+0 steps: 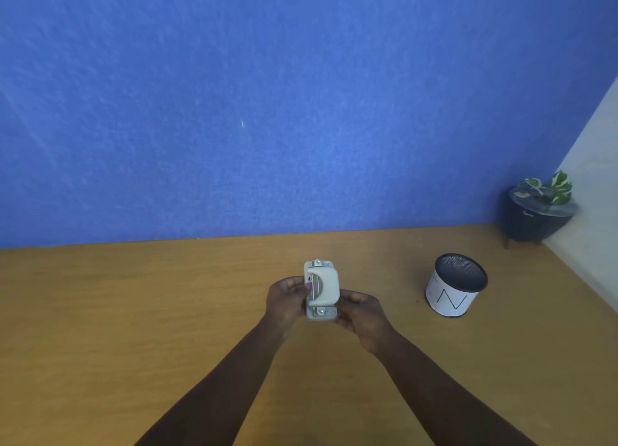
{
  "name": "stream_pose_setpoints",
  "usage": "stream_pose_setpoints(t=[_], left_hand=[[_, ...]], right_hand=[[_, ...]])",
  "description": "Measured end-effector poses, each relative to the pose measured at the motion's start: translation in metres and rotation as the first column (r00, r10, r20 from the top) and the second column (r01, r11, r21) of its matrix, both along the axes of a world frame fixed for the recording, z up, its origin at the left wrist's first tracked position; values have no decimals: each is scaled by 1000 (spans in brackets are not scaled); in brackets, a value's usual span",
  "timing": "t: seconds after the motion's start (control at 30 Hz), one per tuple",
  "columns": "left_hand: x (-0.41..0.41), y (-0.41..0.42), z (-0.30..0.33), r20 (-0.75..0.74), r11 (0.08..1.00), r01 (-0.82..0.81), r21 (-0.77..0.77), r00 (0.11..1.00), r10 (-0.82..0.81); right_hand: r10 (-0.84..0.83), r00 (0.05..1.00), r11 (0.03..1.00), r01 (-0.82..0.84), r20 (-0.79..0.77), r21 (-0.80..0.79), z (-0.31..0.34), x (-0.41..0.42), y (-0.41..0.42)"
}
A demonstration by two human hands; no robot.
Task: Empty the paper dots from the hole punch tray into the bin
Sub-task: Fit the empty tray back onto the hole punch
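Note:
A pale grey hole punch [321, 286] is held above the wooden desk [167, 311], its long axis pointing away from me, lever side up. My left hand [286, 300] grips its left side with the thumb near the lever. My right hand [363, 315] holds its right side and near end. The tray underneath is hidden from view. The bin [456, 285], a small round black mesh pot wrapped in white paper with letters on it, stands on the desk to the right, well apart from the punch.
A dark pot with a green and white plant [538, 211] stands in the far right corner. A blue wall [267, 111] rises behind the desk and a pale wall [595, 184] bounds it on the right.

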State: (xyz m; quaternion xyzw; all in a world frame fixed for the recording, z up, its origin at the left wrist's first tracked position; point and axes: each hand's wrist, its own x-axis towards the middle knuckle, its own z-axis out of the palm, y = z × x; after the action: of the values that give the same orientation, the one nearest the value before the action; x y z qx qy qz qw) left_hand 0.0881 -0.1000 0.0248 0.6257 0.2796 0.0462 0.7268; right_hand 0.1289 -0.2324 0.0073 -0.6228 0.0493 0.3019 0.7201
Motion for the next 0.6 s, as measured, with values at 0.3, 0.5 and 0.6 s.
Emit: stream_pose_setpoints(t=[0.3, 0.5, 0.6], left_hand=[[-2, 4, 2, -30, 992, 129, -13, 991, -129], [-1, 0, 4, -69, 989, 148, -16, 986, -149], [0, -2, 2, -84, 991, 132, 1, 988, -132]], right_hand=[[-79, 997, 992, 81, -25, 93, 25, 21, -2], [-109, 993, 989, 112, -40, 95, 24, 26, -6], [-139, 990, 985, 142, -38, 98, 21, 25, -5]])
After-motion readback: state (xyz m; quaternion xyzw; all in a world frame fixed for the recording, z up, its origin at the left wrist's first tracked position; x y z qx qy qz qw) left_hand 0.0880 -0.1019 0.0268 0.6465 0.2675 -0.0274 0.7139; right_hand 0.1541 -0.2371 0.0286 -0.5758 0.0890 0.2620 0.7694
